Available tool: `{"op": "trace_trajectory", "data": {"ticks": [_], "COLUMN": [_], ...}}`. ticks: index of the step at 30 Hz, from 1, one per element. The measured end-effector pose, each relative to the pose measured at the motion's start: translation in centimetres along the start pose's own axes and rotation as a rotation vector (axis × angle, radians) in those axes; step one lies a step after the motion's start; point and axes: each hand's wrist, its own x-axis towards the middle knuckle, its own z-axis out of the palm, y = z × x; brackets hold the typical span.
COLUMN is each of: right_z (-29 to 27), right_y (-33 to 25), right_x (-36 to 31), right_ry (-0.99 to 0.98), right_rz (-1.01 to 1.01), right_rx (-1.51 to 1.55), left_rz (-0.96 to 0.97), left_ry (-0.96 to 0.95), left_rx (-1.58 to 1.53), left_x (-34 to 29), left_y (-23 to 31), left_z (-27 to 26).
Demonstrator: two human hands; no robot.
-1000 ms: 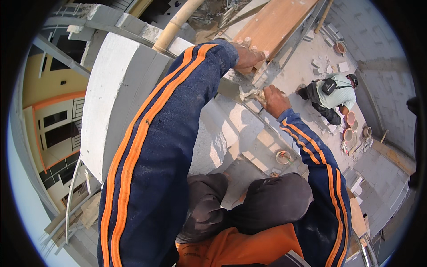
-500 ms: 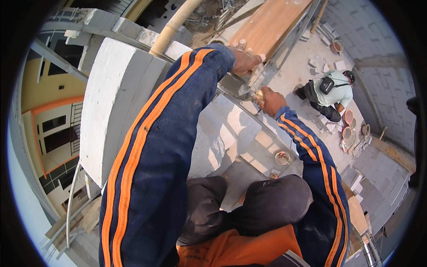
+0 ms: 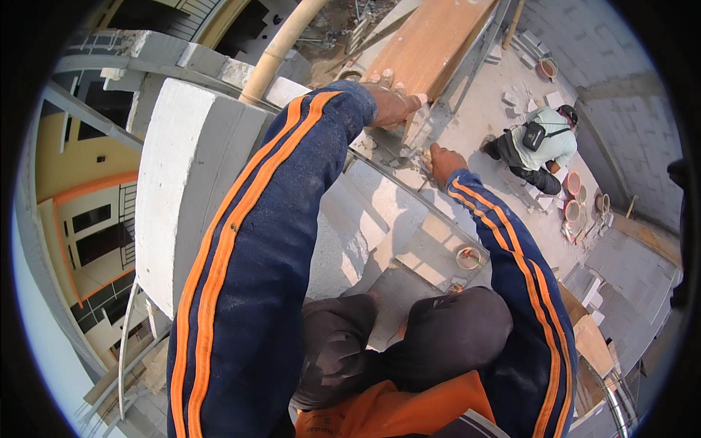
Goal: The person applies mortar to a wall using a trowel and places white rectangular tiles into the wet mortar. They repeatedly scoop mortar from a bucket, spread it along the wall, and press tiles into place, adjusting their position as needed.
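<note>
My left hand [image 3: 394, 104] lies with its fingers spread on the near end of a brown wooden board [image 3: 431, 47], which reaches away from me. To the right and a little nearer, my right hand [image 3: 447, 163] is closed around the handle of a small trowel [image 3: 425, 157]. Its blade is hard to make out against grey mortar [image 3: 398, 155] on the ledge below the board's end. A large pale block wall [image 3: 193, 168] stands left of my left arm.
A bamboo pole [image 3: 281, 51] rises behind the wall. Far below on the right, a co-worker [image 3: 540, 142] crouches near several buckets [image 3: 572, 212]. A small round container [image 3: 468, 256] sits on a platform [image 3: 431, 244] beyond my knees. Grey block walls [image 3: 613, 66] border the right side.
The view has shifted slightly. My left hand stays on the board. My right hand has turned a little with the trowel, whose blade shows less clearly than before.
</note>
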Motion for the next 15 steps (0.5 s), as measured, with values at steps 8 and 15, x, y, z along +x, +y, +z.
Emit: {"op": "trace_trajectory", "data": {"ticks": [8, 15], "right_z": [0.4, 0.8], "right_y": [0.7, 1.7], "right_x": [0.9, 1.9], "right_ry": [0.005, -0.012], "right_rz": [-0.015, -0.141], "right_rx": [0.001, 0.029], "left_rz": [-0.066, 0.050], "left_ry": [-0.017, -0.063], "left_rx": [-0.039, -0.051], "left_x": [-0.1, -0.6], "left_y": [0.4, 0.4], "left_z": [-0.9, -1.2]}}
